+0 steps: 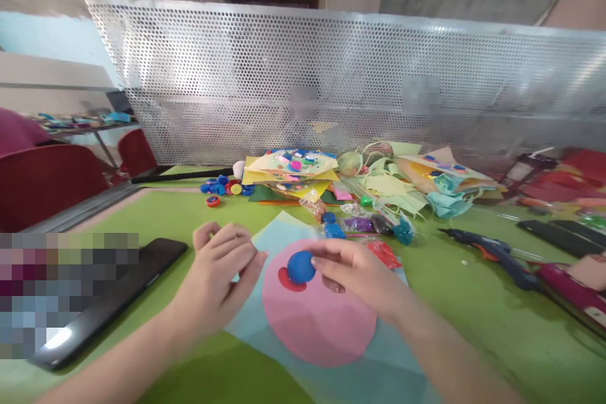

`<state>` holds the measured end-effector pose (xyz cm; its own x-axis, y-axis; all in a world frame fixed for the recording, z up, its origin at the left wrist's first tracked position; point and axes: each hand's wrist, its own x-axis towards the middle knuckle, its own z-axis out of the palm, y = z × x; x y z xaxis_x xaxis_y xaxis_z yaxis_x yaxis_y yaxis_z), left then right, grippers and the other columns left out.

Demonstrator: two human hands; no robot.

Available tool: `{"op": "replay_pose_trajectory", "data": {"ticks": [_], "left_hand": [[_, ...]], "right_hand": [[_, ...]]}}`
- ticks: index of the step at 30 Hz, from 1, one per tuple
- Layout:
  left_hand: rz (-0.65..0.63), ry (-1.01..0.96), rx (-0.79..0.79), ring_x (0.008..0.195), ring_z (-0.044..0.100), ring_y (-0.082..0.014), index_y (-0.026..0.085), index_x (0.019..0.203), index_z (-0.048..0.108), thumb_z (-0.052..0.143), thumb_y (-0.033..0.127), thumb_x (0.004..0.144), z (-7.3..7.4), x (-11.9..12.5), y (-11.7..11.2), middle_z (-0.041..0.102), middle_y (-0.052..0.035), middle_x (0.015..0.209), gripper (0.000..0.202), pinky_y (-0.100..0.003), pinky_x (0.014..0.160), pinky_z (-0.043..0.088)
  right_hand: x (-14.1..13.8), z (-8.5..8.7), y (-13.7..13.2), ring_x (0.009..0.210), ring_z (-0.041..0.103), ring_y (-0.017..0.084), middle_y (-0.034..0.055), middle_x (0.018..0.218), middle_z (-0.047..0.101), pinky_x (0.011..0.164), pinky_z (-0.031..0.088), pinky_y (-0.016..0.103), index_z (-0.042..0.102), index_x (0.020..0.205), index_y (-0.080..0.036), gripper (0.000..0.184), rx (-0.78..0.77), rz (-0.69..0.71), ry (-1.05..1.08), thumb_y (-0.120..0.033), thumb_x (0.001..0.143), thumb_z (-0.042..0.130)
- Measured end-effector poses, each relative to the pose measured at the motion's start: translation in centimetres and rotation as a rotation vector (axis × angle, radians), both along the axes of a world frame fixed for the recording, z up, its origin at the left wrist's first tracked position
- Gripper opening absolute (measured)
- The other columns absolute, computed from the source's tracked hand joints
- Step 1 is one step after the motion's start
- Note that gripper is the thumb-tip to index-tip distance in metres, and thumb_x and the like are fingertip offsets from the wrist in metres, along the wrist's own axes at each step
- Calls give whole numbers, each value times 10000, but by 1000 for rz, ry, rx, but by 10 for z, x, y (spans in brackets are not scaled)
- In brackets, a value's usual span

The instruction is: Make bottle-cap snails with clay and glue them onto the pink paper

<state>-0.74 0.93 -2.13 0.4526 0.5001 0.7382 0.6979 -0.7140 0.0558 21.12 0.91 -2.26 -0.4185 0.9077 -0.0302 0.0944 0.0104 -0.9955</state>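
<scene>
My right hand pinches a round blue bottle cap between thumb and fingers, above the left part of a pink paper circle. Partly covered by the cap is a flat red piece on the circle; its exact kind is hard to make out. Under the circle lies a light blue sheet, turned at an angle. My left hand hovers by the sheet's left edge, fingers loosely bent and thumb apart, with nothing visible in it.
A black phone-like device lies at left. Behind are bottle caps, decorated paper pieces and small bags. A glue gun rests at right on the green table. A perforated metal panel borders the back.
</scene>
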Motion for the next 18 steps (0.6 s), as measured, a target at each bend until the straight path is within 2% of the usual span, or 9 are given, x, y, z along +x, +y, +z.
{"op": "replay_pose_trajectory", "data": {"ticks": [2,4,7,9,11,13,16,18], "left_hand": [[78,-47,-68,611,527,-159,209,663,442,456,177,863,0,-1,8,531,28,591,204,-357,692,350],[99,-105,-199,683,581,-175,222,833,476,474,265,865,-3,-1,14,599,7,720,54,-355,711,401],[57,-117,-333,934,608,-236,233,1091,414,552,368,815,-9,1,18,637,-63,992,336,-402,801,430],[50,-70,-304,1023,579,-276,244,1139,393,620,390,761,-13,2,17,625,-82,1072,465,-455,862,395],[80,-37,-240,1051,557,-297,253,1151,388,662,393,725,-14,2,16,612,-86,1101,526,-479,887,359],[94,-16,-186,1057,545,-297,250,1154,383,670,392,720,-14,1,15,602,-91,1110,539,-474,896,336],[69,17,-144,1050,537,-292,228,1159,380,671,440,714,-12,0,15,596,-109,1120,572,-464,903,313],[57,59,-141,1055,522,-299,211,1164,389,681,485,685,-10,-2,16,593,-121,1125,624,-470,908,299]], "right_hand": [[3,-2,5,523,432,75,-13,645,544,510,362,236,622,1069,-150,309,36,-23,-61,-339,833,558],[4,-4,9,518,455,81,1,663,567,501,386,238,605,1084,-143,330,100,-65,-115,-353,835,549],[2,-8,13,593,535,112,51,827,645,551,447,265,593,1065,-159,312,230,-136,-181,-350,820,564],[0,-11,13,711,584,161,68,930,663,648,473,317,599,1041,-186,267,363,-197,-251,-324,814,573],[-3,-14,10,879,594,215,68,1009,665,794,448,379,626,1000,-221,198,505,-228,-314,-262,816,566],[-5,-18,6,1005,570,243,63,1081,657,883,401,405,645,984,-240,193,686,-178,-405,-195,831,537],[-8,-24,1,968,598,236,62,1115,649,795,454,368,632,1032,-231,247,1072,-65,-770,-130,853,496],[-11,-28,0,878,624,222,64,1061,663,679,480,327,631,1028,-217,243,1241,-6,-1031,-113,847,506]]}}
